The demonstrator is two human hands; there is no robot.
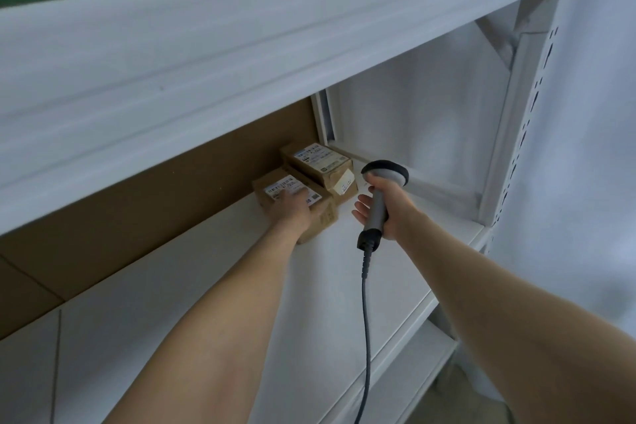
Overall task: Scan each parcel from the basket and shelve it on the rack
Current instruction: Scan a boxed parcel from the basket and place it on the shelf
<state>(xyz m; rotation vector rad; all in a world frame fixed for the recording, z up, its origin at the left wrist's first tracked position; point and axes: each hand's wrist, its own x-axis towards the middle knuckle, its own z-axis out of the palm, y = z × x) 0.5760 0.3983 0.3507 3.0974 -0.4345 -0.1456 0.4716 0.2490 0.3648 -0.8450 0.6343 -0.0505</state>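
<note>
Presses flat on the labelled top of the near parcel (325, 215) with the straight fingers (292, 198) of the left hand (296, 217), released and curled round nothing. Grasps the grey handle of the scanner (378, 203) with the fingers (361, 212) of the right hand (392, 213), just right of that parcel. Points the scanner's long axis steeply up, dark-rimmed head toward the back of the shelf (241, 286), cable (365, 320) end toward the person. Lies label-up on the white shelf by the brown back panel (137, 210), just beside 2 stacked parcels (318, 162) in the rack's (206, 62) rear corner. Shows too little to tell that parcel's long axis.
</note>
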